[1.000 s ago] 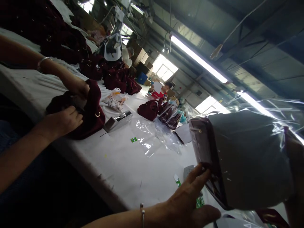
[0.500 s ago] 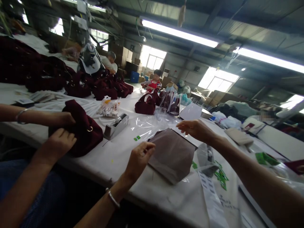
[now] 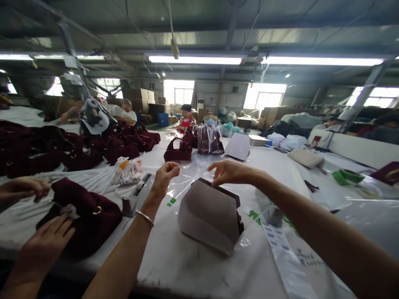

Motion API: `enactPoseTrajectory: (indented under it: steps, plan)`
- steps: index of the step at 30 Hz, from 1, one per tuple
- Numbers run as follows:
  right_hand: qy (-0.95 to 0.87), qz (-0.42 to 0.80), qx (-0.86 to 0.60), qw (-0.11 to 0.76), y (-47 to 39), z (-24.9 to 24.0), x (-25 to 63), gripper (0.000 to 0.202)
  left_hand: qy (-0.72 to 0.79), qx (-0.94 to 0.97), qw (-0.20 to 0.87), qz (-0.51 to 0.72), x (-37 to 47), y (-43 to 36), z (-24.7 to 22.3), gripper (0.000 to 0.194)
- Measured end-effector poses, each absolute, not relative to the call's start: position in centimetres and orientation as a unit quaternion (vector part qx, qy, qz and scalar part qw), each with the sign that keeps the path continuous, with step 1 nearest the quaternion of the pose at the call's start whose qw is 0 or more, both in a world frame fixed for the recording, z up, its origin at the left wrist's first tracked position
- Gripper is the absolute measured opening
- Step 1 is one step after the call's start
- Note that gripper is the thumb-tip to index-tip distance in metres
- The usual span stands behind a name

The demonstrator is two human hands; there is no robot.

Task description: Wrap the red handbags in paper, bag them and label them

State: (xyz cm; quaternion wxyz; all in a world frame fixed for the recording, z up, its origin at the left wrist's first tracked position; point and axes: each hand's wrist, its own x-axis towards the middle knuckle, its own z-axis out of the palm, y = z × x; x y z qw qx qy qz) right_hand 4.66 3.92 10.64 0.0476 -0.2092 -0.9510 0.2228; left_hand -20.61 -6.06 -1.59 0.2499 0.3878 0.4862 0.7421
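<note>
My left hand [image 3: 165,176], with a bangle at the wrist, is raised with thumb and finger pinched; whatever is between them cannot be made out. My right hand [image 3: 230,172] hovers at the top edge of a grey-brown covered piece [image 3: 210,216], fingers bent and apart. Dark parts show at this piece's right side, and it stands tilted on the table. Clear plastic film [image 3: 183,182] lies behind it, between my hands. At the left, a co-worker's hands [image 3: 46,236] are at a dark red handbag [image 3: 90,220] with a gold ring; one hand touches white stuffing at its opening.
A tape dispenser [image 3: 135,197] stands beside a marked plastic bag [image 3: 126,170]. Dark red handbags [image 3: 120,145] are heaped at the back left, and another handbag [image 3: 177,151] sits further back. Green tags [image 3: 254,214] and a label strip [image 3: 277,238] lie at right.
My view has levelled out. The grey-brown piece now sits more raised, showing its dark side. My left hand has moved up and away from it; the co-worker's upper hand has left the handbag.
</note>
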Motion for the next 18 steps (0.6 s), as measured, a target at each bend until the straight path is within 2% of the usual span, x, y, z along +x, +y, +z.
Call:
enactPoseTrajectory:
  steps: [5, 10, 12, 14, 16, 18]
  plan:
    - [-0.895, 0.273, -0.319, 0.154, 5.8, 10.8, 15.6, 0.088, 0.490, 0.385, 0.294, 0.725, -22.1, -7.0, -1.9, 0.058]
    - [-0.774, 0.455, -0.353, 0.264, 4.1, 3.7, 21.8, 0.099, 0.481, 0.411, 0.315, 0.707, -22.3, -5.4, -2.5, 0.055]
    - [-0.713, 0.494, -0.382, 0.319, 3.1, 1.2, 21.4, 0.093, 0.478, 0.412, 0.309, 0.712, -22.1, -4.6, -2.7, 0.050]
    - [-0.668, 0.497, -0.410, 0.372, 2.7, -0.1, 20.2, 0.073, 0.476, 0.406, 0.297, 0.721, -22.0, -4.0, -2.8, 0.047]
    - [-0.647, 0.476, -0.422, 0.420, 3.1, 0.0, 19.2, 0.056, 0.474, 0.393, 0.272, 0.739, -21.8, -3.9, -2.8, 0.045]
    - [-0.635, 0.448, -0.426, 0.464, 4.3, 1.0, 18.6, 0.049, 0.472, 0.384, 0.242, 0.756, -21.6, -4.1, -2.7, 0.043]
